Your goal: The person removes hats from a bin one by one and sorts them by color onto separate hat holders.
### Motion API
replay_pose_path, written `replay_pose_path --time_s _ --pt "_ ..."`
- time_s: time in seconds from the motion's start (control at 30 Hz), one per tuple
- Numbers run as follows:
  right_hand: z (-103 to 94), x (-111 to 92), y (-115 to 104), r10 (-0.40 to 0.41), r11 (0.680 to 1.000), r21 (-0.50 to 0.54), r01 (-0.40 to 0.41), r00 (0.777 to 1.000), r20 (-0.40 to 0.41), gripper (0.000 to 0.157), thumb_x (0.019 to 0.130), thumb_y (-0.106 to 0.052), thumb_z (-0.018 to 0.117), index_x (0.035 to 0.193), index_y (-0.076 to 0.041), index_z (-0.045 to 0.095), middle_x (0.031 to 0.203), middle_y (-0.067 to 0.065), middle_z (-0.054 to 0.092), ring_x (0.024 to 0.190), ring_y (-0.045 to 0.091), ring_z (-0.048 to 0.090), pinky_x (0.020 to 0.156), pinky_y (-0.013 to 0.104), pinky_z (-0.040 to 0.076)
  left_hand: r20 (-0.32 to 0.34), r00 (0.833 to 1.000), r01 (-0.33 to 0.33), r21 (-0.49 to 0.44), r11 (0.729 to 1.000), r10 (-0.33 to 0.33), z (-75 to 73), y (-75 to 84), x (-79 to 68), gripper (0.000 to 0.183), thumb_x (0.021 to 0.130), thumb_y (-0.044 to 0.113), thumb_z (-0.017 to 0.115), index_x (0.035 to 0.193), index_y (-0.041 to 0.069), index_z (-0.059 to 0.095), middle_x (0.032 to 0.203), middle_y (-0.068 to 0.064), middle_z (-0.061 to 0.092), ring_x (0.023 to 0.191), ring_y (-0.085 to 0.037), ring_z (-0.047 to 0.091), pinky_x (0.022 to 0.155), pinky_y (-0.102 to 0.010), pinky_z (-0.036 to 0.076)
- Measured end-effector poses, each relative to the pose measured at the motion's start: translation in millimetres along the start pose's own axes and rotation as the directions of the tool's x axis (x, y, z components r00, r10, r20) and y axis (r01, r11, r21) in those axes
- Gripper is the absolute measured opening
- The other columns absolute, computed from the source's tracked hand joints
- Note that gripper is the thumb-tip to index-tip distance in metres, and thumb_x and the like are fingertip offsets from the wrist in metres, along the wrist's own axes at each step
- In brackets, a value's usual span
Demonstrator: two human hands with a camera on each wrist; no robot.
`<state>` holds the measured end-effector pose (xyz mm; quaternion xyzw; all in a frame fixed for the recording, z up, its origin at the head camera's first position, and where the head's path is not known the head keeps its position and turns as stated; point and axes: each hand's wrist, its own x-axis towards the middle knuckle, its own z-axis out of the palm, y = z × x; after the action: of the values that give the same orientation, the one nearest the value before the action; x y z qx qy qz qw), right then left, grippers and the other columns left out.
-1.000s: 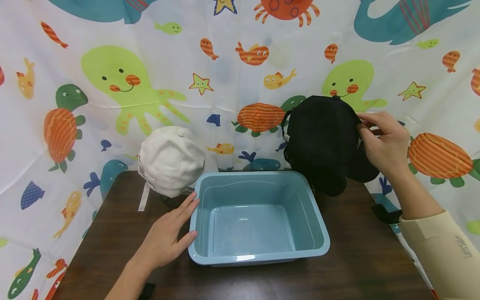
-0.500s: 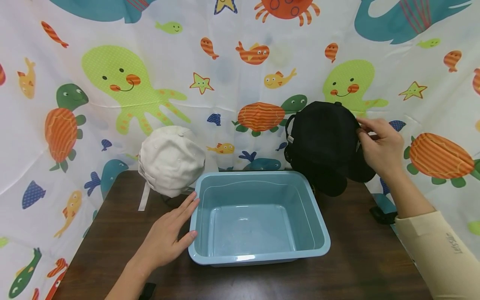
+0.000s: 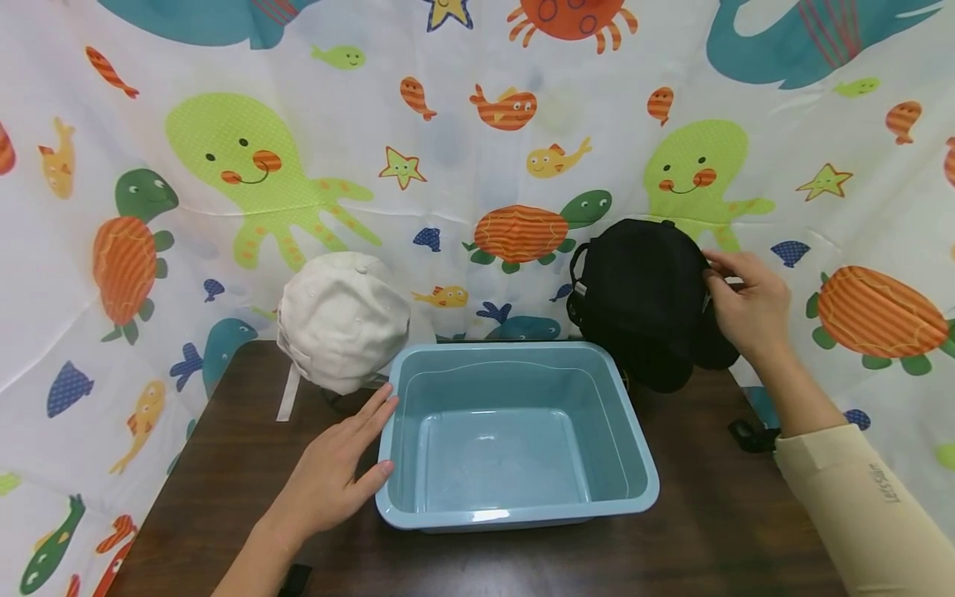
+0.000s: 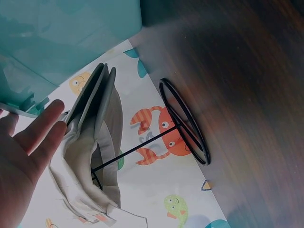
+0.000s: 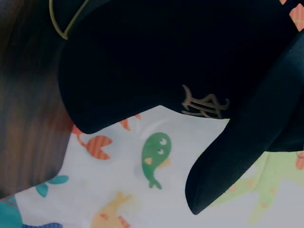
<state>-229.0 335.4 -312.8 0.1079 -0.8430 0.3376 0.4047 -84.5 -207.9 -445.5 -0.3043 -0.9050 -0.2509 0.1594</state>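
My right hand (image 3: 749, 311) pinches the right edge of a black cap (image 3: 642, 265), with the thumb and fingertips close together. Below and against it is a second dark brim (image 3: 660, 369); in the right wrist view one dark brim (image 5: 99, 90) sits by a gold-coloured embroidered mark (image 5: 204, 105), another brim (image 5: 223, 166) slants past it. My left hand (image 3: 328, 477) rests straight-fingered at the left rim of a pale blue plastic basin (image 3: 515, 516). Just beyond that hand, a white cap (image 3: 343, 319) sits on a black wire stand (image 4: 137, 149).
A dark wooden table (image 3: 709, 514) carries everything. A white curtain (image 3: 477, 174) printed with sea animals hangs right behind it. Part of a gold-coloured wire (image 5: 64, 31) shows beside the black brim. A pale strap (image 3: 288, 394) hangs from the white cap.
My right hand has come down and slightly left, and the upper black cap has sunk lower with it. The left hand, basin and white cap have stayed put.
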Motion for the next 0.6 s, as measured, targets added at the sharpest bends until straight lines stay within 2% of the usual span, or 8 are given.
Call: replay_pose_path --time_s 0.13,0.23,0.37,0.4,0.6 --pt "3.1 -5.2 4.2 0.021 1.000 -0.012 -0.021 1.000 0.009 0.025 0.095 -0.001 0.067 0.116 -0.004 0.080 0.097 0.015 0.073 0.090 -0.015 0.057 0.077 0.004 0.044 0.006 1.000 0.005 -0.009 1.000 -0.005 0.1 -0.7 0.2 0.077 0.096 0.031 0.069 0.163 0.013 0.037 0.171 -0.002 0.031 0.143 -0.026 0.051 0.102 -0.052 0.050" --pt "5.1 -9.1 7.0 0.023 1.000 -0.017 -0.023 1.000 0.009 0.024 0.095 -0.001 0.067 0.115 -0.004 0.080 0.096 0.013 0.074 0.089 -0.005 0.064 0.076 0.005 0.044 0.009 1.000 0.006 -0.012 1.000 -0.006 0.1 -1.5 0.2 0.077 0.096 0.031 0.069 0.163 0.012 0.037 0.171 -0.003 0.031 0.142 -0.026 0.052 0.101 -0.052 0.050" --pt "7.8 -13.2 11.0 0.046 0.999 -0.015 -0.046 0.999 0.005 0.024 0.093 0.000 0.069 0.113 -0.006 0.082 0.094 -0.008 0.071 0.088 0.002 0.067 0.076 0.005 0.044 0.010 1.000 0.005 -0.013 1.000 -0.005 -0.7 -1.7 0.8 0.077 0.096 0.031 0.069 0.163 0.013 0.038 0.170 -0.003 0.032 0.142 -0.026 0.052 0.101 -0.052 0.051" --pt "8.4 -14.1 12.7 0.053 0.998 -0.016 -0.053 0.999 0.004 0.024 0.093 0.000 0.070 0.113 -0.006 0.082 0.094 -0.015 0.069 0.088 0.002 0.067 0.076 0.004 0.044 0.011 1.000 0.006 -0.014 1.000 -0.006 -0.9 -1.7 1.1 0.077 0.096 0.032 0.069 0.163 0.013 0.038 0.170 -0.003 0.032 0.142 -0.026 0.052 0.101 -0.052 0.051" --pt "11.0 -19.5 17.1 0.052 0.999 0.016 -0.052 0.998 0.019 0.024 0.094 0.005 0.068 0.114 -0.001 0.080 0.094 -0.018 0.066 0.088 -0.012 0.061 0.076 0.004 0.043 0.007 1.000 0.000 -0.010 1.000 0.000 -0.9 -3.1 2.2 0.077 0.096 0.032 0.069 0.163 0.013 0.038 0.171 -0.003 0.032 0.142 -0.026 0.052 0.100 -0.052 0.051"
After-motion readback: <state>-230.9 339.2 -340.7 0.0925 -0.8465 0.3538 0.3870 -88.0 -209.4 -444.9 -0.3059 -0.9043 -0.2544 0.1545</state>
